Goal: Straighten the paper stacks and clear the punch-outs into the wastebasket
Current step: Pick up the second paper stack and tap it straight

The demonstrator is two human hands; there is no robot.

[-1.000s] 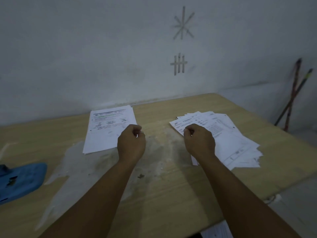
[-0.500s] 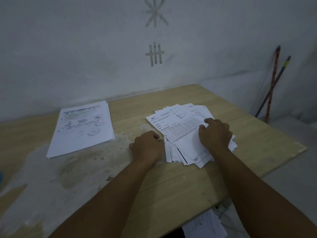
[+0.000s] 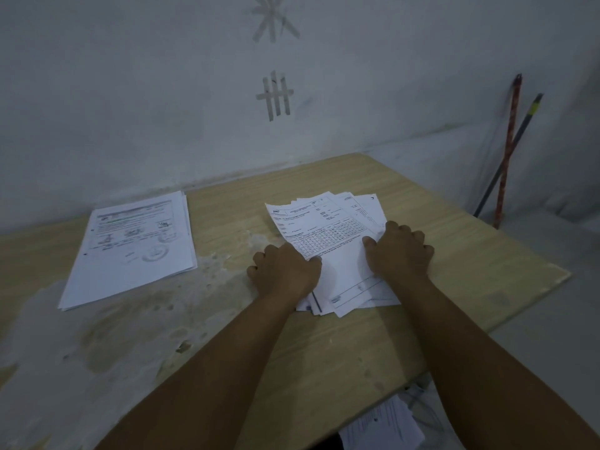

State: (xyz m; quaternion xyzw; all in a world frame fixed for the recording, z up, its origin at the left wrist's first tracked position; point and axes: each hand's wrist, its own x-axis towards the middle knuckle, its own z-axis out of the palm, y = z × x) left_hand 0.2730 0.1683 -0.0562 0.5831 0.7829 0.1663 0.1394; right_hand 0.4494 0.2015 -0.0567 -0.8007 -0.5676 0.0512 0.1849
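Papers on the right are now squeezed tighter: left hand and right hand, fingers curled, press its sides; squaring underway, left stack untouched.

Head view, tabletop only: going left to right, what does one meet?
Neat paper stack → bare worn patch of the table → left hand on the near left edge of the messy paper pile → right hand on its right side → bare table corner.
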